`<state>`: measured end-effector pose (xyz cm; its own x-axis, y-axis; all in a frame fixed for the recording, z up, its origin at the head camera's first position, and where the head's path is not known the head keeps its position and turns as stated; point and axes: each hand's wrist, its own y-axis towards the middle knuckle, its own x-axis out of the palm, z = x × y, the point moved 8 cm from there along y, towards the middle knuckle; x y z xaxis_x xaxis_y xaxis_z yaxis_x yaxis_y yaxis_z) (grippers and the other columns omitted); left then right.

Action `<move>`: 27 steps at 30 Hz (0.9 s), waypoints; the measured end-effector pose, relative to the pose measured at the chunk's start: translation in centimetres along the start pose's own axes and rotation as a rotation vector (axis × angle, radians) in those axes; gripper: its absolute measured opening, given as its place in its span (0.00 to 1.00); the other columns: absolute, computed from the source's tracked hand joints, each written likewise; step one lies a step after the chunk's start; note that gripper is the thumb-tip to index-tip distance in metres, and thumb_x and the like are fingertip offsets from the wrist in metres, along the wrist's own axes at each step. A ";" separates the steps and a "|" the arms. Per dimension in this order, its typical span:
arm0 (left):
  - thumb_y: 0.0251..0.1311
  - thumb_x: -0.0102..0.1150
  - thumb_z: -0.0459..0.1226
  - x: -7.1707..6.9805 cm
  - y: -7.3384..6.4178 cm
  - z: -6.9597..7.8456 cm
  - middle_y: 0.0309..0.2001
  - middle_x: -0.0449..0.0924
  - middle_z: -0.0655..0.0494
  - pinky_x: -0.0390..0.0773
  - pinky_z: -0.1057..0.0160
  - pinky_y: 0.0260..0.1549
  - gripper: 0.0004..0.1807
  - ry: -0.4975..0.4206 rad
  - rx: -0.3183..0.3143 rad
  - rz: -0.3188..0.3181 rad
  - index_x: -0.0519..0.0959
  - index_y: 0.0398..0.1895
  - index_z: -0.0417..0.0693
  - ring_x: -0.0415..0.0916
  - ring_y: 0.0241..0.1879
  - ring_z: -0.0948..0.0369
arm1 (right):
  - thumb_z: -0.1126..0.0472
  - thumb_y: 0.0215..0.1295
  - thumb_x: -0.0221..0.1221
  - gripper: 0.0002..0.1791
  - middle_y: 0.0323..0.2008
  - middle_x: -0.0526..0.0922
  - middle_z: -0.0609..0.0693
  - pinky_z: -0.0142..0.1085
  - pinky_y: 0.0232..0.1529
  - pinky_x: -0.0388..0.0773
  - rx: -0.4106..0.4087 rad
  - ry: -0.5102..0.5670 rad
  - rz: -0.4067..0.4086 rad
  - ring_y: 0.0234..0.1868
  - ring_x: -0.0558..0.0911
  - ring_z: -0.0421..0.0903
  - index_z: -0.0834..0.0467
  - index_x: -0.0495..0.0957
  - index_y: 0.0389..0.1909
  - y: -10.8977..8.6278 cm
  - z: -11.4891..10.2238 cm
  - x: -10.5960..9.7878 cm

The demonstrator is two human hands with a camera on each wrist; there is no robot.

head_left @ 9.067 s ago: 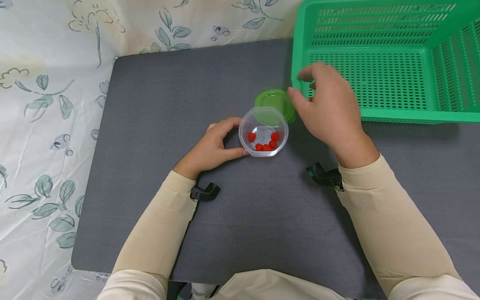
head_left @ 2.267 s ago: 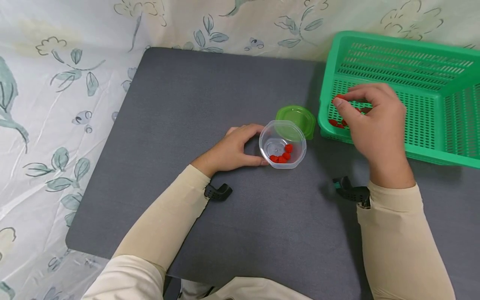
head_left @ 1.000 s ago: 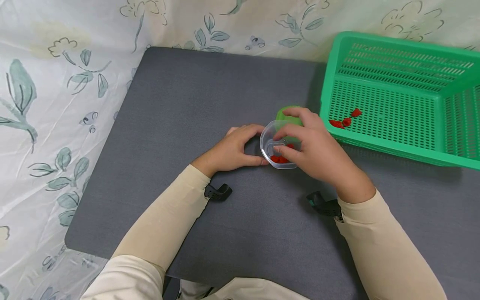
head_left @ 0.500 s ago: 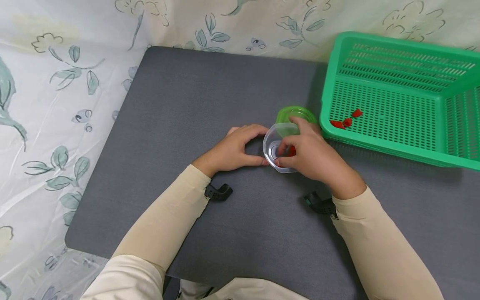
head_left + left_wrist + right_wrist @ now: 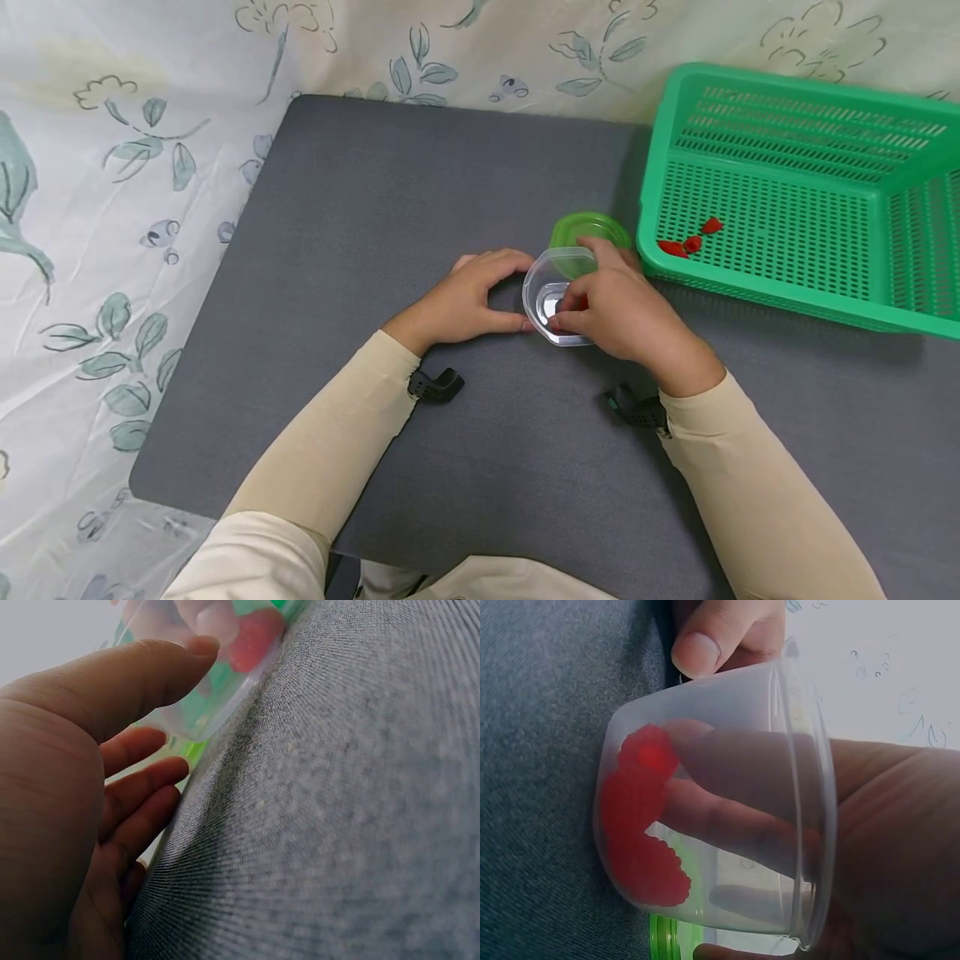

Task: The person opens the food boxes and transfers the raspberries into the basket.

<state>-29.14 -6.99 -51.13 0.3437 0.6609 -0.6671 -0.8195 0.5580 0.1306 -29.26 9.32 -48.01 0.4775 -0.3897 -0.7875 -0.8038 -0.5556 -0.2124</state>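
A clear plastic tub [image 5: 542, 279] stands upright on the table, with raspberries [image 5: 649, 870] along its bottom. My left hand [image 5: 472, 300] holds the tub's left side, its thumb and index finger curved around the wall. In the left wrist view its other fingers [image 5: 146, 787] lie loosely behind. My right hand [image 5: 626, 308] reaches down into the tub. In the right wrist view its thumb and a finger seem to pinch a red raspberry [image 5: 646, 754] near the tub's floor. From the head view the right hand hides most of the tub's contents.
A green lid [image 5: 588, 227] lies just behind the tub, partly covered by the right hand. At the right back stands a green slotted basket [image 5: 795, 296] with several raspberries [image 5: 693, 244] in its front left corner. A grey cloth covers the table [image 5: 420, 183].
My right hand has moved from above the basket, where it held a raspberry, left into the tub. Its fingertips have closed together low inside. The left hand stays at the tub.
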 end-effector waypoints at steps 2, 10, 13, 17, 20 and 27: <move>0.62 0.82 0.51 -0.1 0.0 0.0 0.66 0.80 0.62 0.60 0.51 0.65 0.34 0.002 0.002 0.002 0.81 0.68 0.53 0.71 0.66 0.68 | 0.56 0.66 0.78 0.11 0.82 0.55 0.66 0.58 0.66 0.70 -0.008 -0.002 0.001 0.81 0.54 0.67 0.50 0.89 0.24 0.0 -0.1 0.0; 0.62 0.82 0.51 0.0 0.0 0.0 0.67 0.80 0.62 0.60 0.51 0.66 0.34 0.011 -0.004 -0.005 0.80 0.69 0.53 0.71 0.67 0.68 | 0.57 0.68 0.76 0.12 0.82 0.57 0.64 0.57 0.69 0.66 -0.021 0.004 0.001 0.81 0.55 0.65 0.51 0.89 0.24 0.2 -0.2 0.0; 0.62 0.81 0.52 0.0 -0.1 0.0 0.66 0.80 0.63 0.60 0.51 0.66 0.34 0.006 -0.004 -0.005 0.80 0.69 0.53 0.71 0.67 0.68 | 0.57 0.70 0.75 0.11 0.82 0.57 0.63 0.57 0.70 0.66 -0.023 0.013 0.015 0.82 0.54 0.64 0.53 0.90 0.27 0.0 -0.4 -0.4; 0.62 0.81 0.52 0.0 -0.1 0.0 0.66 0.79 0.63 0.60 0.51 0.65 0.34 0.001 0.000 -0.001 0.81 0.68 0.54 0.71 0.67 0.69 | 0.57 0.70 0.75 0.09 0.82 0.58 0.62 0.58 0.67 0.69 -0.046 0.041 0.077 0.82 0.56 0.65 0.56 0.90 0.31 -0.4 -0.9 -1.4; 0.62 0.81 0.52 0.1 -0.1 0.0 0.67 0.79 0.63 0.60 0.51 0.65 0.34 0.001 0.000 0.001 0.81 0.69 0.54 0.70 0.67 0.69 | 0.58 0.70 0.76 0.08 0.80 0.62 0.61 0.58 0.64 0.72 -0.088 0.072 0.127 0.79 0.62 0.65 0.58 0.90 0.34 -0.8 -1.4 -2.1; 0.63 0.80 0.52 0.2 -0.2 0.0 0.67 0.79 0.64 0.60 0.51 0.65 0.33 -0.003 0.000 0.003 0.80 0.68 0.55 0.70 0.67 0.69 | 0.60 0.71 0.74 0.05 0.76 0.69 0.57 0.55 0.64 0.71 -0.199 0.095 0.189 0.79 0.63 0.59 0.57 0.90 0.36 -1.8 -2.9 -3.0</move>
<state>-28.90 -7.02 -51.29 0.3427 0.6636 -0.6649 -0.8205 0.5561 0.1321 -28.21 9.40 -43.55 0.3642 -0.5618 -0.7428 -0.8006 -0.5963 0.0585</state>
